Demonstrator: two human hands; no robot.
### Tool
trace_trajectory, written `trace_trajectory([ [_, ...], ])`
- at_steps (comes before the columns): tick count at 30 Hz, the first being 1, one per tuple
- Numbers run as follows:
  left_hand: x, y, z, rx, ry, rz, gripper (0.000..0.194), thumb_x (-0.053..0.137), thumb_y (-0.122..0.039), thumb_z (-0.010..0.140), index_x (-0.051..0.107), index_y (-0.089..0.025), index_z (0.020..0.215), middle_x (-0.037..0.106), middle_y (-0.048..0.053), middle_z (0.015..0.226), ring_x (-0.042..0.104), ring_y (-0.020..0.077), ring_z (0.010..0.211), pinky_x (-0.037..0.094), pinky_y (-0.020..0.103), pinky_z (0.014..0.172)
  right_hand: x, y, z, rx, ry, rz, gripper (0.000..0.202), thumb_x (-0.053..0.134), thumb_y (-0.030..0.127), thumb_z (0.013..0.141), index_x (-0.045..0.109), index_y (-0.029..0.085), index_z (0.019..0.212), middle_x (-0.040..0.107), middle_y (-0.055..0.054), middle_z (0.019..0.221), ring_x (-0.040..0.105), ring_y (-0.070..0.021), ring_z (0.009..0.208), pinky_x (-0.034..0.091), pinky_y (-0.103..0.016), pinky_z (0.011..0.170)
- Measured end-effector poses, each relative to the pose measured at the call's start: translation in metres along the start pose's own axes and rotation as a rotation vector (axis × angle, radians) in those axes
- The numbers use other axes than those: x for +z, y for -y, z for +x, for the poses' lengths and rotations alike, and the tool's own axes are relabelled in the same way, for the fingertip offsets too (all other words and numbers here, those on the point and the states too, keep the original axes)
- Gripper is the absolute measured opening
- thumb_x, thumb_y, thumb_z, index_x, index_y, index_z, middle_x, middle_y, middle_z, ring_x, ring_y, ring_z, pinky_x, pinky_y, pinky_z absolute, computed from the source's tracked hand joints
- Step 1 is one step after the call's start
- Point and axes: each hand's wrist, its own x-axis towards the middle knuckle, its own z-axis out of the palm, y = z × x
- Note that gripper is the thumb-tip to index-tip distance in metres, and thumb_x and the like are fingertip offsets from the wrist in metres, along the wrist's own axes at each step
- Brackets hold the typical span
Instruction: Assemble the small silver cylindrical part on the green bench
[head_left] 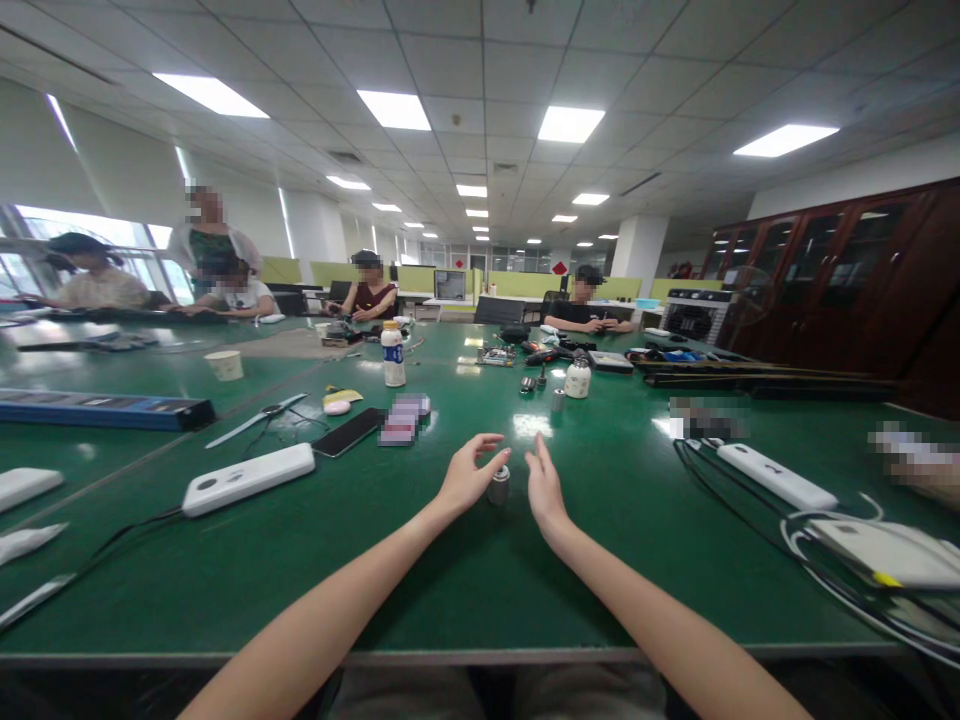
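A small grey metal cylinder [499, 488] stands upright on the green table in front of me, between my two hands. My left hand [466, 476] is just left of it, fingers curved and apart, with the fingertips over its top edge; whether they touch it I cannot tell. On the other side, my right hand [546, 484] is held with its fingers stretched forward and the palm turned inward, a small gap from the cylinder. Neither hand is closed round anything. Farther off stands a second small metal cylinder [558, 401], beside a white patterned bottle [577, 379].
Left of my hands lie a phone [349, 432], a purple packet [405, 419] and a white power bank [249, 480]. A drink bottle [393, 354] and paper cup [224, 366] stand beyond. At right are cables and a white device [777, 477]. Several people sit across the table.
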Motion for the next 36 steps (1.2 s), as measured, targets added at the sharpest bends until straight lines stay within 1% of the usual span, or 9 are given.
trace_trajectory([
  [4, -0.004, -0.004, -0.005, 0.069, -0.021, 0.224, 0.016, 0.070, -0.030, 0.077, 0.075, -0.021, 0.089, 0.076, 0.005, 0.092, 0.068, 0.0226, 0.088, 0.051, 0.036, 0.085, 0.004, -0.012, 0.003, 0.189, 0.168, 0.081, 0.080, 0.055, 0.014, 0.067, 0.044, 0.016, 0.146, 0.050, -0.015, 0.146, 0.052, -0.0288, 0.132, 0.048, -0.040, 0.103],
  [7, -0.007, -0.007, -0.008, 0.094, -0.014, 0.299, 0.011, 0.071, -0.028, 0.076, 0.077, -0.023, 0.084, 0.077, 0.003, 0.085, 0.067, 0.0233, 0.087, 0.051, 0.035, 0.082, 0.007, -0.019, -0.001, 0.207, 0.287, 0.091, 0.087, 0.055, 0.004, 0.057, 0.047, 0.021, 0.141, 0.062, -0.012, 0.134, 0.064, -0.0268, 0.116, 0.056, -0.037, 0.090],
  [12, -0.008, -0.011, -0.009, 0.086, 0.006, 0.211, 0.017, 0.072, -0.028, 0.075, 0.075, -0.022, 0.090, 0.078, 0.002, 0.082, 0.072, 0.0228, 0.084, 0.053, 0.035, 0.083, 0.009, -0.021, -0.009, 0.039, 0.383, 0.041, 0.070, 0.059, 0.001, 0.058, 0.057, 0.021, 0.125, 0.071, -0.006, 0.114, 0.068, -0.0223, 0.105, 0.055, -0.035, 0.091],
  [17, -0.011, -0.008, -0.004, 0.066, -0.042, 0.104, 0.026, 0.069, -0.030, 0.077, 0.068, -0.021, 0.101, 0.079, 0.003, 0.085, 0.074, 0.0229, 0.086, 0.053, 0.036, 0.087, 0.007, -0.019, -0.009, 0.018, 0.381, -0.003, 0.063, 0.061, 0.002, 0.060, 0.059, 0.020, 0.121, 0.073, -0.006, 0.103, 0.069, -0.0222, 0.101, 0.054, -0.038, 0.093],
  [19, -0.014, -0.003, -0.001, 0.065, -0.087, 0.133, 0.026, 0.068, -0.034, 0.078, 0.067, -0.021, 0.101, 0.079, 0.003, 0.085, 0.074, 0.0243, 0.090, 0.052, 0.038, 0.090, 0.006, -0.017, -0.008, 0.015, 0.386, -0.015, 0.062, 0.063, 0.003, 0.060, 0.060, 0.020, 0.119, 0.073, -0.006, 0.102, 0.069, -0.0222, 0.100, 0.053, -0.039, 0.094],
  [21, -0.017, 0.006, 0.002, 0.049, -0.085, 0.184, 0.026, 0.067, -0.035, 0.079, 0.067, -0.021, 0.100, 0.079, 0.004, 0.085, 0.074, 0.0255, 0.092, 0.051, 0.040, 0.092, 0.005, -0.016, -0.008, 0.007, 0.396, -0.026, 0.060, 0.064, 0.004, 0.060, 0.061, 0.020, 0.117, 0.073, -0.005, 0.103, 0.069, -0.0221, 0.099, 0.053, -0.040, 0.095],
  [28, -0.022, 0.039, 0.006, -0.069, 0.133, 0.394, 0.025, 0.068, -0.023, 0.076, 0.069, -0.022, 0.101, 0.080, 0.004, 0.089, 0.074, 0.0258, 0.095, 0.052, 0.037, 0.091, 0.003, -0.014, -0.010, -0.011, 0.383, -0.089, 0.058, 0.064, 0.005, 0.060, 0.061, 0.021, 0.116, 0.073, -0.006, 0.105, 0.069, -0.0221, 0.098, 0.053, -0.040, 0.095],
  [32, -0.022, 0.039, 0.005, -0.048, 0.129, 0.496, 0.027, 0.069, -0.026, 0.077, 0.069, -0.024, 0.104, 0.080, 0.002, 0.093, 0.070, 0.0279, 0.102, 0.047, 0.042, 0.096, 0.003, -0.013, -0.011, -0.013, 0.371, -0.108, 0.056, 0.065, 0.006, 0.059, 0.062, 0.020, 0.113, 0.073, -0.006, 0.103, 0.069, -0.0223, 0.097, 0.053, -0.040, 0.094],
  [36, -0.023, 0.032, 0.003, -0.059, 0.103, 0.560, 0.025, 0.070, -0.029, 0.076, 0.070, -0.025, 0.101, 0.080, 0.001, 0.089, 0.068, 0.0312, 0.102, 0.046, 0.046, 0.094, 0.002, -0.011, -0.011, -0.010, 0.364, -0.121, 0.055, 0.065, 0.006, 0.059, 0.061, 0.018, 0.112, 0.072, -0.006, 0.102, 0.069, -0.0223, 0.097, 0.053, -0.039, 0.094],
])
